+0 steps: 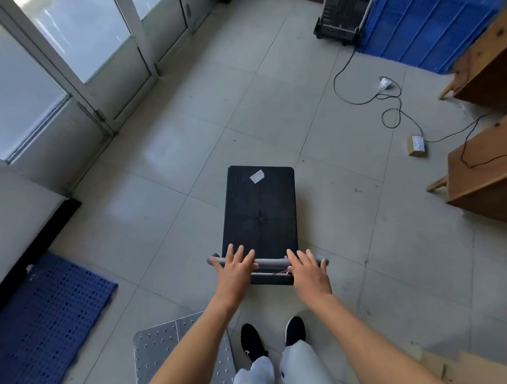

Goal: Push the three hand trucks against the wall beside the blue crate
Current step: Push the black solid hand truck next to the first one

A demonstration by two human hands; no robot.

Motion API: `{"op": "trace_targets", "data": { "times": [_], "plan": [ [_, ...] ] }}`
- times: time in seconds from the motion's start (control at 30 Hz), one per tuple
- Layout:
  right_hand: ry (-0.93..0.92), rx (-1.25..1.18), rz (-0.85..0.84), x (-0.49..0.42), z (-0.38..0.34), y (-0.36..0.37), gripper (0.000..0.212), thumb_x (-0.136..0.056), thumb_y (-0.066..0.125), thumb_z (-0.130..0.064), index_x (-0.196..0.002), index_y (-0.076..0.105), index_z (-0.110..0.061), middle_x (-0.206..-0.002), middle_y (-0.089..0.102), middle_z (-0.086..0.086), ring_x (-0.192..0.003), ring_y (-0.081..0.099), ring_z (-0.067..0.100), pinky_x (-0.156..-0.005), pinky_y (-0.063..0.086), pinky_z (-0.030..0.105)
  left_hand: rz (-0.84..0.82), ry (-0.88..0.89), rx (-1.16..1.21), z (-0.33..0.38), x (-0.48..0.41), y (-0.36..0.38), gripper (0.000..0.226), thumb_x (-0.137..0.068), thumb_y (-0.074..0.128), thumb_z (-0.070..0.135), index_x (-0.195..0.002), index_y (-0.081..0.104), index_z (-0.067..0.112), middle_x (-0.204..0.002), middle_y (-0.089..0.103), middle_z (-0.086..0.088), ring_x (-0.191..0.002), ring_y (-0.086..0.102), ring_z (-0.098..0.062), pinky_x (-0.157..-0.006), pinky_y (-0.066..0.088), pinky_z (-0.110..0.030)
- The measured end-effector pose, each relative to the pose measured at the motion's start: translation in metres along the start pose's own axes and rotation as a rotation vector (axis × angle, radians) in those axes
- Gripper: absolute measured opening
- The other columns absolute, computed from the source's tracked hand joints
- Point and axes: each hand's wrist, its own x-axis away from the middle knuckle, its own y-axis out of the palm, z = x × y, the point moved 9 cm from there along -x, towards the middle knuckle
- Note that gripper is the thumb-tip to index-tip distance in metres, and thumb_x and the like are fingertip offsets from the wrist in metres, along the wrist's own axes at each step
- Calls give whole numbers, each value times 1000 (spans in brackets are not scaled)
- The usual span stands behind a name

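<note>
A black flat hand truck (260,209) with a white sticker stands on the tiled floor in front of me. My left hand (234,267) and my right hand (307,270) rest flat on its grey handle bar (270,262), fingers spread and not wrapped around it. A second hand truck (342,8) stands folded upright against the far wall, right beside the blue crate (426,24). A grey studded platform (164,351), possibly another truck, lies at my left foot, partly hidden by my left arm.
A black cable (389,106) with a white plug and a small box (415,145) trails across the floor at the right. Wooden furniture (494,174) lines the right side. A blue perforated mat (40,323) lies at the left. Glass doors (89,47) stand at the far left.
</note>
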Motion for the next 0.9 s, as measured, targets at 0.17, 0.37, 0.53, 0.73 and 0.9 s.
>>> {"op": "trace_targets", "data": {
  "times": [0.17, 0.37, 0.53, 0.73, 0.9],
  "plan": [
    [11, -30, 37, -68, -6, -39, 50, -102, 36, -23, -150, 21, -28, -156, 28, 3, -145, 16, 28, -110, 15, 58, -22, 19, -61, -3, -72, -38, 53, -97, 41, 6, -144, 29, 26, -157, 18, -11, -145, 1, -37, -100, 7, -77],
    [37, -51, 83, -153, -7, -90, 47, -101, 37, -30, -147, 29, -28, -148, 42, 4, -140, 30, 28, -105, 20, 56, -18, -26, -41, -8, -159, -86, 52, -98, 45, 12, -144, 29, 31, -157, 17, -11, -146, -1, -36, -105, 12, -73],
    [45, -58, 93, -223, -14, -130, 46, -100, 42, -30, -145, 35, -27, -140, 49, 4, -134, 38, 28, -103, 24, 57, -13, -72, 0, -13, -228, -125, 55, -99, 43, 12, -146, 23, 32, -157, 14, -13, -145, -5, -38, -108, 12, -70],
    [99, -62, 170, -304, -29, -174, 49, -87, 67, -29, -133, 53, -25, -122, 64, 7, -114, 58, 30, -88, 40, 55, -39, -17, -5, -36, -326, -170, 54, -99, 38, 16, -147, 21, 33, -157, 19, -8, -145, -2, -36, -107, 11, -70],
    [140, -99, 227, -375, -49, -214, 51, -83, 70, -22, -132, 55, -22, -123, 63, 10, -116, 57, 35, -87, 40, 59, -4, 80, -19, -49, -404, -221, 48, -100, 36, 23, -147, 26, 29, -154, 25, -12, -145, 5, -38, -107, 11, -70]
  ]
}}
